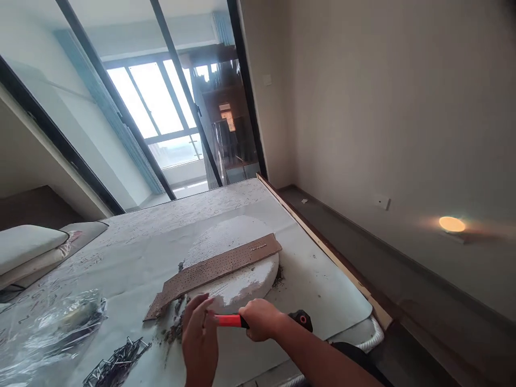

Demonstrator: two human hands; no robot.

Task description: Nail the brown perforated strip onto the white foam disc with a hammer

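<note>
Gripping a red-and-black hammer (pixel 229 321), the right hand (pixel 260 320) is closed around its handle, the black head showing beyond the wrist! Up comes the view of the left hand (pixel 199 336), fingers loosely bent at the red end (whether they hold it, I cannot tell). Just beyond the hands, a long brown board dotted with small dark marks (pixel 217 269) lies slantwise across a round white slab (pixel 252 279). Over on the left, a heap of grey metal nails (pixel 116 363) sits near a clear plastic bag (pixel 76 322).

The red-handled hammer (pixel 229 321) is held sideways.
</note>
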